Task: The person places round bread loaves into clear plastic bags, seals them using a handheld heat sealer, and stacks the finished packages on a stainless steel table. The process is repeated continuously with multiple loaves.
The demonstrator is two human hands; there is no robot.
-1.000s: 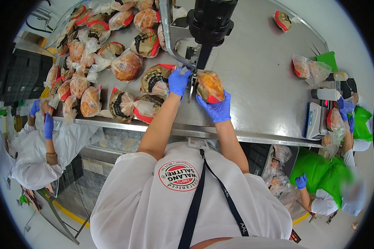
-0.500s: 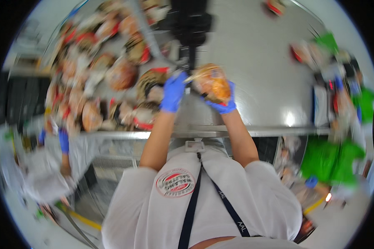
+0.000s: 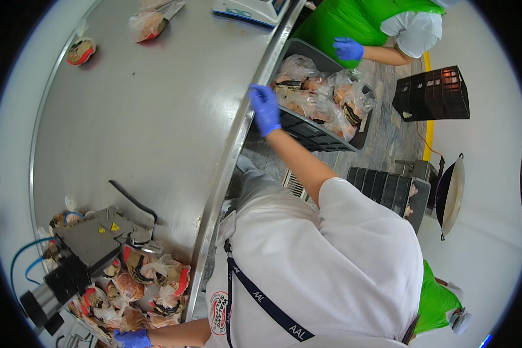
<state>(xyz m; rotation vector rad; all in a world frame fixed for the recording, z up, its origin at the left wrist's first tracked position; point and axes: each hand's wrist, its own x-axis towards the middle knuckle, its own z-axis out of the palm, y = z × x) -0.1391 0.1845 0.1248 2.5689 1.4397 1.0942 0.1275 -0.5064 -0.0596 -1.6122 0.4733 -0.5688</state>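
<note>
My right hand (image 3: 265,110), in a blue glove, is over the metal table's front edge, beside a grey crate (image 3: 314,132). Its fingers are apart with nothing in them. Inside that crate lie several bagged chickens (image 3: 325,93) in clear plastic. At the lower left, my left hand (image 3: 132,338), also gloved in blue, reaches the near end of a heap of bagged chickens (image 3: 130,287) with red and black print. The bottom of the picture cuts this hand off, and its grip is hidden. Above the heap stands a grey bag-closing machine (image 3: 98,235) with a black curved arm.
The metal table (image 3: 139,116) bears a bagged chicken (image 3: 153,23) and another red-marked bag (image 3: 81,51) toward its far end. A white scale (image 3: 252,10) stands by the edge. A co-worker in a green apron (image 3: 342,26) is beyond the crate. Black crates (image 3: 432,93) stand by the wall.
My view has swung to the right. The bagged chicken held between my hands by the machine has left my right hand, which has moved right to the crate. My left hand has moved to the heap.
</note>
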